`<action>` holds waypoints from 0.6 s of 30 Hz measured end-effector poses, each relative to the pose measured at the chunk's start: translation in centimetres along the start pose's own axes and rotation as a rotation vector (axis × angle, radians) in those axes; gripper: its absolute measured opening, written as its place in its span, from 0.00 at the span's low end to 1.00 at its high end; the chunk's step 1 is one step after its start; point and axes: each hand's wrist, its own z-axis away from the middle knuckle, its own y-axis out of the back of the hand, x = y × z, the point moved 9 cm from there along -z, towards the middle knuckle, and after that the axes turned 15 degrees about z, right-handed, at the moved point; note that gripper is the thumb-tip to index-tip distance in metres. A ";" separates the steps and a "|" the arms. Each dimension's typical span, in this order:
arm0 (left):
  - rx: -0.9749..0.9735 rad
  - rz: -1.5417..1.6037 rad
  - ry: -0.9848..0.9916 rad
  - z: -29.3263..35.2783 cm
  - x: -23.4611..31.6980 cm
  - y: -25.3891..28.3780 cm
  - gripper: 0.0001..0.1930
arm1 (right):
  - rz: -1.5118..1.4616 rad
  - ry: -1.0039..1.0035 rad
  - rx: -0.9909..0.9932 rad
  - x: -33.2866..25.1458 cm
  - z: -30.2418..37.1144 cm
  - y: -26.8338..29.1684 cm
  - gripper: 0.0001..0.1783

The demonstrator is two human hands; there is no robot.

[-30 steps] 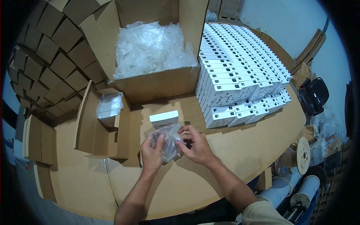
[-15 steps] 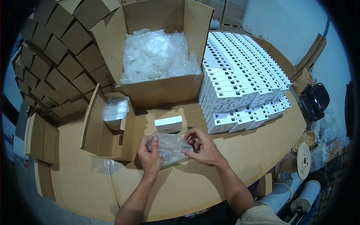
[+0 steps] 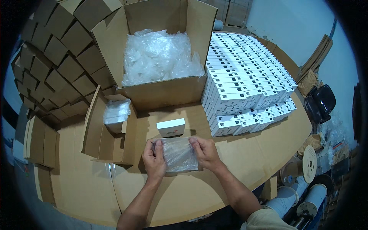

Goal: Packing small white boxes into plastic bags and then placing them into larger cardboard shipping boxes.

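Note:
Between my hands a clear plastic bag (image 3: 179,155) is stretched out flat above the cardboard-covered table. My left hand (image 3: 154,156) pinches its left edge, thumb on top. At the upper right corner, my right hand (image 3: 206,153) grips it between thumb and fingers. Just beyond the bag a small white box (image 3: 171,127) stands on its edge. An opened brown carton (image 3: 88,132) to the left holds several plastic-wrapped white boxes (image 3: 117,111) at its far end. Farther back, a large open carton (image 3: 165,94) is heaped with loose clear bags (image 3: 161,57).
Rows of stacked white boxes (image 3: 234,100) fill the right side of the table (image 3: 184,199). Brown cartons (image 3: 71,71) are piled high at the far left. Cable spools (image 3: 309,165) and a black chair (image 3: 321,102) stand beyond the right edge.
My right hand has closed on the bag's right edge. The bag, crumpled before, is now pulled flatter and wider between both hands.

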 end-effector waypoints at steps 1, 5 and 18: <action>-0.008 0.004 0.023 0.0 -0.2 -0.1 0.11 | 0.004 -0.002 0.002 0.7 0.0 -0.3 0.16; 0.033 0.037 0.039 0.1 -0.5 0.7 0.12 | -0.393 -0.175 0.018 3.3 -0.2 -0.8 0.16; -0.093 0.103 0.166 0.4 -1.6 -1.0 0.10 | 0.009 -0.032 0.084 0.1 0.6 -1.2 0.13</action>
